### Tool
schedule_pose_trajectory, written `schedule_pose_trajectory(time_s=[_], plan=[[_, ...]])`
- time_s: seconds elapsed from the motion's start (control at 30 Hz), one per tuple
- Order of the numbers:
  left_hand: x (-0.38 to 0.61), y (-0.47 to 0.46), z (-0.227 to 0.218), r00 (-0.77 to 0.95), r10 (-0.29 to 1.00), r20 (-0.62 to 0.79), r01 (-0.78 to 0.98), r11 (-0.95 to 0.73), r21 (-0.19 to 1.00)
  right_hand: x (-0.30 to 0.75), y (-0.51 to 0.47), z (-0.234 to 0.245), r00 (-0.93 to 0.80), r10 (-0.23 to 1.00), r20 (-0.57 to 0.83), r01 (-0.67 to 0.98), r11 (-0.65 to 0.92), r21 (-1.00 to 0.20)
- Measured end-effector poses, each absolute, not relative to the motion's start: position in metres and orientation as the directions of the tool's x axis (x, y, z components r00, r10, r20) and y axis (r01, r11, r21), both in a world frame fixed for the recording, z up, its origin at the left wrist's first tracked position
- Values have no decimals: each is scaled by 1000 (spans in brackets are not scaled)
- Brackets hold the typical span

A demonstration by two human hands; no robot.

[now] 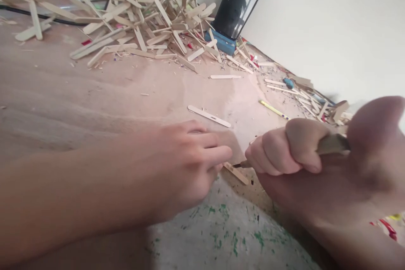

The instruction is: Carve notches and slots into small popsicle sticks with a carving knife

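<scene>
My left hand (196, 156) is closed and presses a wooden craft stick (238, 174) against the work surface, its fingertips partly hidden. One end of that stick shows past my fingers, with small dark marks on it. In a fist, my right hand (281, 147) grips a thin-tipped hand tool (333, 144). The tool's narrow dark tip points left at the stick, seemingly touching it; its pale handle shows between my fingers and palm. Just beyond my left hand lies another craft stick (209, 116) with a small dark slot near its middle.
A big tangled heap of craft sticks (142, 17) covers the back left. Behind it a dark glossy panel (242, 0) stands in a blue base (221, 42) by the white wall (332, 21). A yellow strip (274, 109) and more sticks (306, 99) lie back right.
</scene>
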State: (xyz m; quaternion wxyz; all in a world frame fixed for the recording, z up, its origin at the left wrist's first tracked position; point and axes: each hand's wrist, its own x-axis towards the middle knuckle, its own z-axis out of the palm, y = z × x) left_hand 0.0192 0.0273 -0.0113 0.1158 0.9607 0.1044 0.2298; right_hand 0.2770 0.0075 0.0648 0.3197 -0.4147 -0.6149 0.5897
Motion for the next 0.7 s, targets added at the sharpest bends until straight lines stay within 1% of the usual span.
schedule_pose_trajectory(time_s=[0.07,0.17,0.33,0.43,0.5,0.63,0.7], plan=[[18,28,-11,881,233,413,136,-959,251,276,7,66,-488,868,-93,151,-21,-988],[19,28,-10,885,220,411,133,-964,229,275,5,68,-478,877,-55,139,13,-990],[21,28,-10,890,243,386,164,-960,225,275,4,70,-476,874,-93,153,-22,-988],[20,28,-10,902,235,363,172,-965,199,274,5,67,-495,867,-54,98,-5,-995],[20,29,-9,900,218,376,160,-971,180,275,3,65,-484,875,-12,86,35,-996],[20,31,-10,898,220,380,160,-970,183,277,-2,63,-444,895,52,210,160,-965],[20,31,-10,899,220,378,153,-968,200,276,-6,62,-445,892,78,238,202,-950]])
